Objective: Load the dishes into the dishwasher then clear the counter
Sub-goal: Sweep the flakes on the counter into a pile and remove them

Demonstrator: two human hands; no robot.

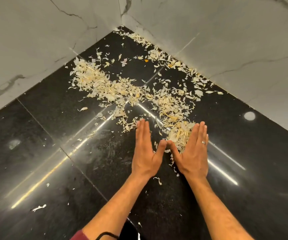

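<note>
The surface (pixel 56 153) is polished black stone, speckled and glossy, with seams between its slabs and long streaks of reflected light. It runs into a corner where two pale marble-veined walls (pixel 35 40) meet. Dry, papery peels (pixel 115 90) are strewn over it, far too many to count: one thick band runs from the left toward the middle, a thinner line hugs the right wall, and stray flecks lie nearer the front edge. Two hands are out, flat, fingers straight, holding nothing. The left hand (pixel 145 153) and right hand (pixel 191 153) meet at the thumb tips, with a small heap of peels against the right palm. One ring (pixel 203 142) shows on the right hand.
</note>
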